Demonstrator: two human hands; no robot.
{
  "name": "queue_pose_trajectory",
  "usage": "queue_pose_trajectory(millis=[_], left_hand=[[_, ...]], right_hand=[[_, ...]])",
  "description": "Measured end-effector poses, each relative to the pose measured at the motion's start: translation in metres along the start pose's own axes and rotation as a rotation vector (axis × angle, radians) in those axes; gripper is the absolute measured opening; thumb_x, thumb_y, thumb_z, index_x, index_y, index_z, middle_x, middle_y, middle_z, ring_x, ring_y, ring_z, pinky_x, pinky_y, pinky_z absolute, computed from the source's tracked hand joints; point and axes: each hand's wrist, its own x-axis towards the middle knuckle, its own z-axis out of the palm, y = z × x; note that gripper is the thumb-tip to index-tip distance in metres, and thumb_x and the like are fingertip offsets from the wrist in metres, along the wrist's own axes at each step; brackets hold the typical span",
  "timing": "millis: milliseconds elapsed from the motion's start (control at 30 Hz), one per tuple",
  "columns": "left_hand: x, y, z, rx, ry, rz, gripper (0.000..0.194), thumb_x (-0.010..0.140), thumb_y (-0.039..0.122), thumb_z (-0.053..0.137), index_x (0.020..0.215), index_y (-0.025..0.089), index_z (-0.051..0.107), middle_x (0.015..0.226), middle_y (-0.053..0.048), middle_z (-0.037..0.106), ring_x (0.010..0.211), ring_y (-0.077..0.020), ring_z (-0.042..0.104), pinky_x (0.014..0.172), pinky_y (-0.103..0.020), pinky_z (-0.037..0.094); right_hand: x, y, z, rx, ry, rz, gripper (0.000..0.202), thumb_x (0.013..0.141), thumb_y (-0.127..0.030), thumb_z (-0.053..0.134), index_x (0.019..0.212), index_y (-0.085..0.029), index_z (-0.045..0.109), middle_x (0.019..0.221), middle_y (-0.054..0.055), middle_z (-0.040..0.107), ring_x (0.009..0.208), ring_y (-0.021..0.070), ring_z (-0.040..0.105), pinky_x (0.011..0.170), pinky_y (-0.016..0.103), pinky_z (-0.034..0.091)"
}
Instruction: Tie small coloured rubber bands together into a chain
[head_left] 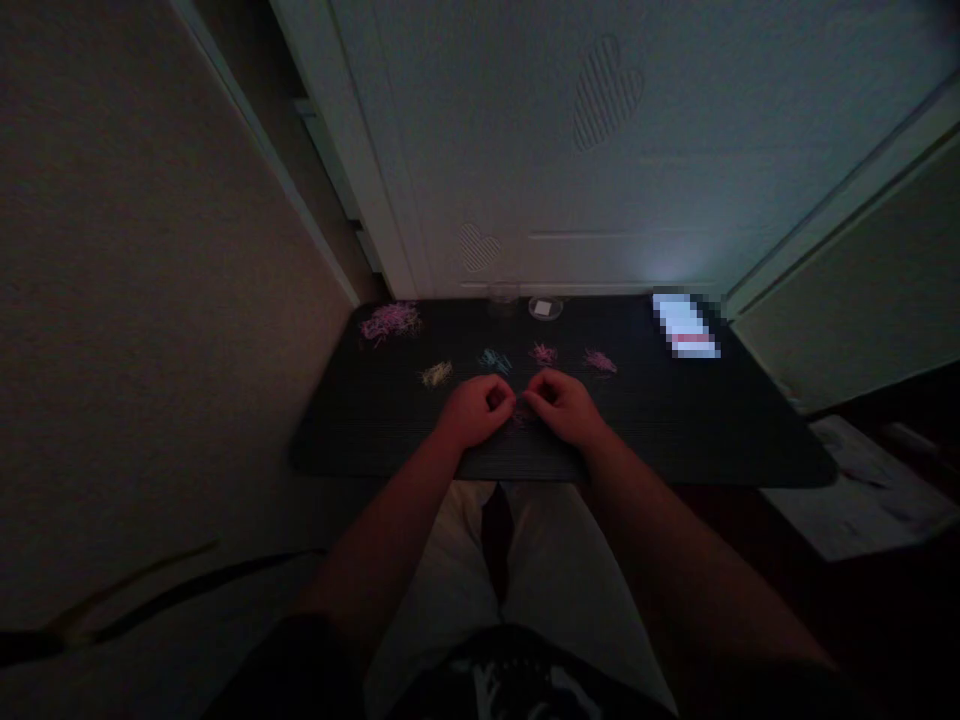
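My left hand (480, 408) and my right hand (561, 402) are close together over the front middle of a dark table (675, 430). On each, thumb and fingertips are pinched together. Whatever lies between the fingertips is too small and dim to make out. Just below them is a small mixed bunch of thin coloured strands (521, 415). Beyond my hands lie small piles of strands: a yellowish pile (436, 374), a blue pile (495, 360), a red-pink pile (544, 354) and a pink-purple pile (600, 361).
A larger mixed pile of strands (390, 322) lies at the table's far left. A clear container (503, 296) and a round clear dish with a white square (545, 308) stand at the back. A bright blurred screen (686, 325) glows at right. A white door (525, 150) rises behind.
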Motion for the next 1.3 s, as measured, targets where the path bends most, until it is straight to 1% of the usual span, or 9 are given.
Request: queue_pose_trajectory(millis=[67, 167, 200, 300, 400, 700, 1000, 1300], left_hand=[[0.0001, 0.0002, 0.0, 0.0, -0.003, -0.005, 0.011, 0.077, 0.025, 0.055, 0.076, 0.015, 0.061, 0.068, 0.0, 0.06, 0.062, -0.0106, 0.052, 0.057, -0.022, 0.039], [0.0001, 0.0008, 0.0001, -0.006, -0.002, -0.001, 0.01, 0.076, 0.023, 0.055, 0.076, 0.015, 0.061, 0.068, 0.0, 0.06, 0.062, -0.0103, 0.052, 0.057, -0.022, 0.039], [0.0001, 0.0009, 0.0001, -0.006, 0.001, -0.001, 0.009, 0.076, 0.023, 0.055, 0.075, 0.015, 0.06, 0.068, 0.0, 0.06, 0.061, -0.0103, 0.052, 0.057, -0.022, 0.039], [0.0, 0.0013, 0.0001, -0.001, 0.003, -0.003, 0.01, 0.076, 0.024, 0.055, 0.075, 0.015, 0.06, 0.068, 0.0, 0.061, 0.062, -0.0105, 0.052, 0.057, -0.022, 0.039], [-0.0001, 0.0013, 0.0, 0.01, -0.002, -0.001, 0.011, 0.077, 0.025, 0.055, 0.075, 0.015, 0.06, 0.07, 0.0, 0.061, 0.063, -0.0109, 0.053, 0.058, -0.022, 0.04], [-0.0003, -0.0006, 0.0007, -0.003, -0.01, 0.002, 0.011, 0.076, 0.025, 0.055, 0.078, 0.016, 0.061, 0.07, 0.0, 0.061, 0.063, -0.0106, 0.053, 0.058, -0.022, 0.04], [-0.0001, -0.0009, 0.0008, -0.006, -0.015, -0.007, 0.012, 0.077, 0.027, 0.055, 0.078, 0.016, 0.061, 0.07, 0.0, 0.061, 0.063, -0.0107, 0.054, 0.058, -0.023, 0.04], [0.0, -0.001, 0.0022, 0.008, -0.017, -0.028, 0.013, 0.077, 0.027, 0.056, 0.079, 0.016, 0.062, 0.071, 0.0, 0.062, 0.064, -0.0112, 0.054, 0.059, -0.023, 0.042]], right_hand=[[-0.0001, 0.0, -0.0002, 0.032, -0.02, 0.002, 0.01, 0.074, -0.027, 0.058, 0.076, -0.017, 0.056, 0.064, -0.001, 0.054, 0.057, 0.0107, 0.049, 0.054, 0.023, 0.038], [-0.0006, -0.0008, -0.0008, 0.062, -0.084, 0.002, 0.018, 0.072, -0.028, 0.062, 0.086, -0.017, 0.059, 0.065, -0.002, 0.054, 0.055, 0.0101, 0.048, 0.051, 0.023, 0.038], [-0.0006, -0.0011, -0.001, 0.052, -0.099, 0.0, 0.019, 0.071, -0.028, 0.062, 0.087, -0.017, 0.06, 0.065, -0.002, 0.054, 0.055, 0.01, 0.048, 0.051, 0.023, 0.037], [-0.0002, -0.0016, -0.0016, -0.012, -0.096, -0.016, 0.011, 0.074, -0.026, 0.06, 0.08, -0.017, 0.062, 0.065, -0.001, 0.057, 0.057, 0.0107, 0.049, 0.053, 0.023, 0.038], [0.0005, -0.0019, -0.0016, -0.039, -0.077, -0.026, 0.009, 0.075, -0.025, 0.057, 0.075, -0.017, 0.063, 0.066, 0.0, 0.059, 0.059, 0.0113, 0.05, 0.056, 0.024, 0.038], [-0.0002, -0.0021, -0.0011, -0.048, -0.053, -0.031, 0.008, 0.074, -0.024, 0.058, 0.072, -0.017, 0.062, 0.065, 0.0, 0.059, 0.058, 0.0111, 0.05, 0.055, 0.023, 0.038], [-0.0001, -0.0013, -0.0012, -0.028, -0.05, 0.021, 0.009, 0.072, -0.026, 0.06, 0.07, -0.017, 0.059, 0.06, -0.002, 0.055, 0.054, 0.0103, 0.048, 0.051, 0.023, 0.036], [-0.0004, -0.0022, -0.0014, -0.016, -0.023, 0.003, 0.008, 0.072, -0.024, 0.06, 0.07, -0.017, 0.059, 0.063, -0.001, 0.057, 0.057, 0.0108, 0.049, 0.054, 0.023, 0.038]])
